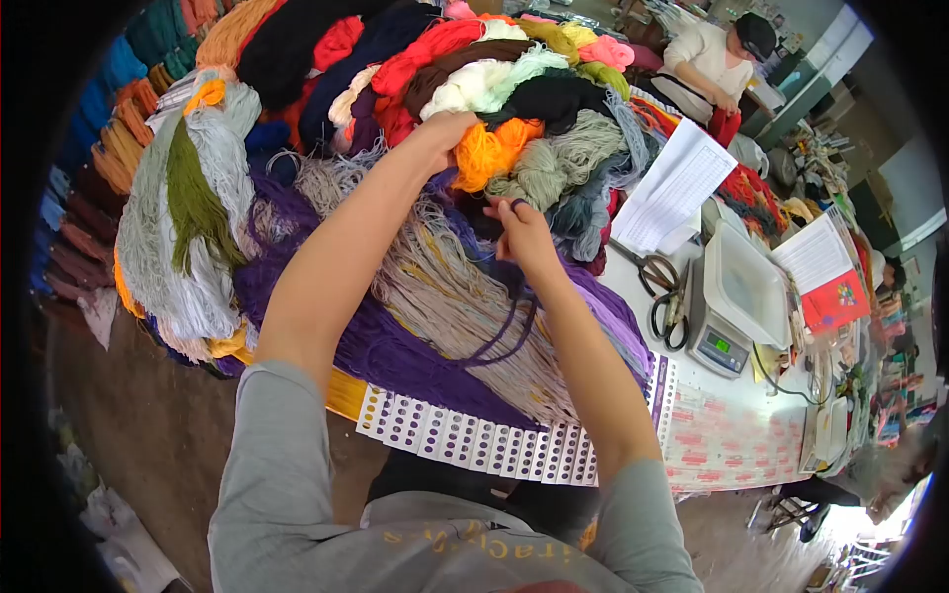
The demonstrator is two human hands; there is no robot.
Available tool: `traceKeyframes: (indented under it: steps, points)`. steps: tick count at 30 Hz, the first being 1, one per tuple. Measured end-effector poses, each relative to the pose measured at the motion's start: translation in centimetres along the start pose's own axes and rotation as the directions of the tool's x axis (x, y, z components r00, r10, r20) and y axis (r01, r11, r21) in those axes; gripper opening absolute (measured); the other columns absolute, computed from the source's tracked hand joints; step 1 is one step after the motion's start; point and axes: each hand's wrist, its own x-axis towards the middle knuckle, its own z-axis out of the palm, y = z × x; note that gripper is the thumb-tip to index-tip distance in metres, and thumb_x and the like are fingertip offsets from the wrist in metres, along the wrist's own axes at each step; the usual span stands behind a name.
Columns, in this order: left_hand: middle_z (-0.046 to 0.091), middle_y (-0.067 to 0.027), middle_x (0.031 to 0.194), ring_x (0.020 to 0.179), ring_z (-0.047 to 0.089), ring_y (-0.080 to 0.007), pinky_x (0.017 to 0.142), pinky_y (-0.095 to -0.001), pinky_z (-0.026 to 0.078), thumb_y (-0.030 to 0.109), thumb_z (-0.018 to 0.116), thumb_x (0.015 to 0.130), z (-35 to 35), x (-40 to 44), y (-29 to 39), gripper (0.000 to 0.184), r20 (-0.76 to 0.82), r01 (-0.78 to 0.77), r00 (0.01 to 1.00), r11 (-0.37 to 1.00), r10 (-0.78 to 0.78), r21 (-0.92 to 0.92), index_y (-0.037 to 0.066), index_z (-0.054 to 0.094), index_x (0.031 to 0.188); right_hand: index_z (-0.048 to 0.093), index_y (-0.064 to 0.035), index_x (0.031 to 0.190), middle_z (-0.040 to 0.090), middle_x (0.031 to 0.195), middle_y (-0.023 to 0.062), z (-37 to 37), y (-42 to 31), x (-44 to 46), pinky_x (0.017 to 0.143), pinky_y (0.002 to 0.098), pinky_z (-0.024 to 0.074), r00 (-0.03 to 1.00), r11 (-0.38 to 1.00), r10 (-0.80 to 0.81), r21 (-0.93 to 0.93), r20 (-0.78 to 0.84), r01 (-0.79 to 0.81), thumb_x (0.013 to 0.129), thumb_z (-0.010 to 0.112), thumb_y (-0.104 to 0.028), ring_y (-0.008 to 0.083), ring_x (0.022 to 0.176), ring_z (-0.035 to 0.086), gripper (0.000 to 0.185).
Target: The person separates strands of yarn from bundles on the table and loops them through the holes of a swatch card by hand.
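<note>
A large heap of yarn skeins covers the table. My left hand is closed at the orange skein near the heap's middle, its fingertips partly hidden by the yarn. To its right, my right hand has curled fingers beside the grey-green skein; what they grip is too small to make out. Below both hands spread long beige strands and purple yarn. White, red and black skeins lie beyond the hands. An olive skein rests on pale grey yarn at the left.
Right of the heap are white paper sheets, black-handled scissors and a scale bearing a clear plastic tray. Punched cards line the near table edge. Another person sits at the upper right. Yarn hangs at far left.
</note>
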Motion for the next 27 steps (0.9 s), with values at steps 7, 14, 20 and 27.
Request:
traceKeyframes:
  steps: [7, 14, 20, 27]
  points:
    - [0.064, -0.0126, 0.08, 0.071, 0.061, -0.0291, 0.065, -0.0377, 0.049, 0.02, 0.057, 0.08, -0.6, -4.4, -1.7, 0.021, 0.243, -0.44, 0.441, -0.028, 0.864, 0.897, 0.003, 0.062, 0.091, 0.036, -0.013, 0.137, 0.053, 0.125, 0.0002, -1.2, -0.9, 2.5, 0.055, 0.0256, 0.0432, 0.975, 0.945, 0.121, 0.279, 0.187, -0.171, 0.097, 0.042, -0.029, 0.01, 0.054, 0.05, 0.044]
    - [0.063, -0.0189, 0.083, 0.082, 0.061, -0.0348, 0.07, -0.0448, 0.049, 0.015, 0.054, 0.076, -1.9, -2.7, -9.1, 0.018, 0.308, -0.367, 0.871, 0.091, 0.382, 0.926, 0.003, 0.065, 0.084, 0.056, -0.0036, 0.117, 0.066, 0.093, 0.0109, -0.9, 3.8, 3.9, 0.056, 0.0307, 0.0468, 0.914, 0.797, -0.406, -0.488, 0.002, 0.355, 0.094, 0.045, -0.025, 0.0167, 0.057, 0.059, 0.033]
    - [0.066, -0.017, 0.094, 0.091, 0.064, -0.0308, 0.073, -0.0413, 0.051, 0.013, 0.053, 0.077, 0.0, -2.5, -9.2, 0.021, 0.155, -0.121, 0.974, -0.196, 0.168, 0.973, 0.003, 0.067, 0.09, 0.059, -0.0144, 0.109, 0.064, 0.095, 0.0164, -0.5, 1.5, -0.1, 0.073, 0.0427, 0.0477, 0.962, 0.574, -0.271, -0.8, 0.019, 0.177, 0.093, 0.041, -0.032, 0.0341, 0.087, 0.061, 0.03]
    - [0.063, -0.0242, 0.09, 0.089, 0.062, -0.0344, 0.079, -0.0405, 0.048, 0.024, 0.057, 0.07, -2.4, 1.1, -7.8, 0.033, 0.162, -0.202, 0.972, 0.258, 0.167, 0.945, -0.001, 0.065, 0.089, 0.056, -0.0176, 0.114, 0.065, 0.093, 0.0157, -0.1, 1.5, -0.9, 0.072, 0.0451, 0.0482, 0.978, 0.454, -0.205, -0.882, 0.033, 0.125, 0.093, 0.04, -0.034, 0.0345, 0.085, 0.062, 0.031]
